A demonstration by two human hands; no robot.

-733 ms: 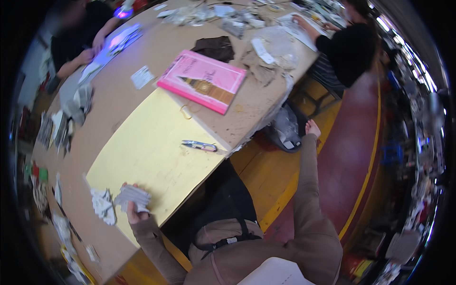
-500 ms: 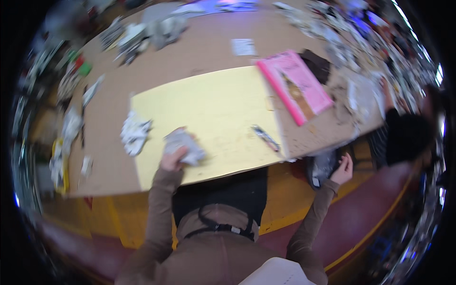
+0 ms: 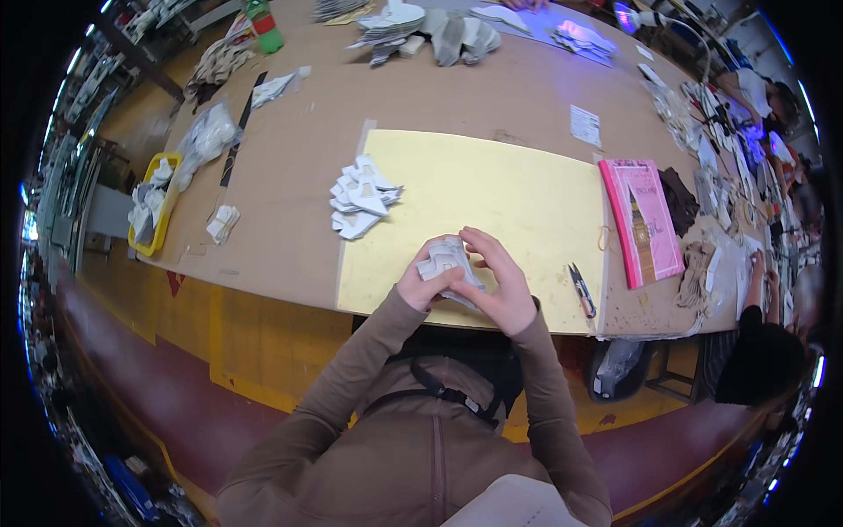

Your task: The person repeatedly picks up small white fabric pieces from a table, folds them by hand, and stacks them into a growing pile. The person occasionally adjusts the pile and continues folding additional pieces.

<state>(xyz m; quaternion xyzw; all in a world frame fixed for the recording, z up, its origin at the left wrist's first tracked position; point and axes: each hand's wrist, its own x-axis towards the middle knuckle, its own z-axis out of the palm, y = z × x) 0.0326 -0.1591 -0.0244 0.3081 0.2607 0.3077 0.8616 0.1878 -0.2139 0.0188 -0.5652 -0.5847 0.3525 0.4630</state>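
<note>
You have the small grey-white fabric bundle (image 3: 446,256) up between your hands, above the near part of the yellow sheet (image 3: 500,189). Your left hand (image 3: 421,285) is closed about its left side, thumb across the front; your right hand (image 3: 507,288) is half curled at its right side, though you cannot tell from here whether it grips. The bundle's long axis seems to slope from far left to near right, partly hidden by fingers. The pile of white pieces (image 3: 362,195) lies far left of it, across the sheet's left edge, nearer your left hand. Bare sheet opens far and right; the snips (image 3: 580,290) lie to the right, near the table's near edge (image 3: 290,297), which your forearms cross.
</note>
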